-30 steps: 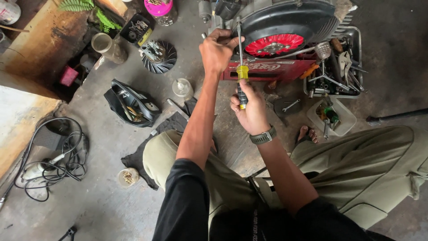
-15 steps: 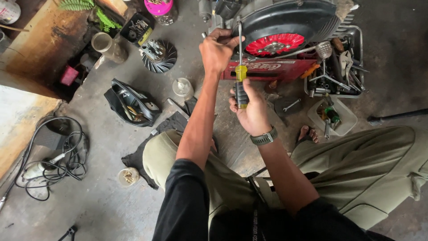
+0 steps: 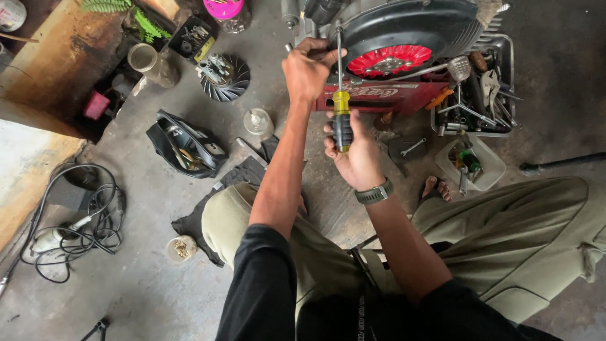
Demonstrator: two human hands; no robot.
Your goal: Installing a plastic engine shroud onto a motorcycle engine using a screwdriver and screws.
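Both our hands at the engine (image 3: 404, 31), screwdriver upright against it.

Engine with black cover and red fan sits on a red stand (image 3: 379, 98) at the far edge of the concrete floor; tool tray (image 3: 505, 82) just beside it. Our left hand (image 3: 307, 69) clasps the engine's near edge beside the shaft. Our right hand (image 3: 353, 148) is clenched round the black-and-yellow handle of the screwdriver (image 3: 341, 101), tip up at the cover's rim.
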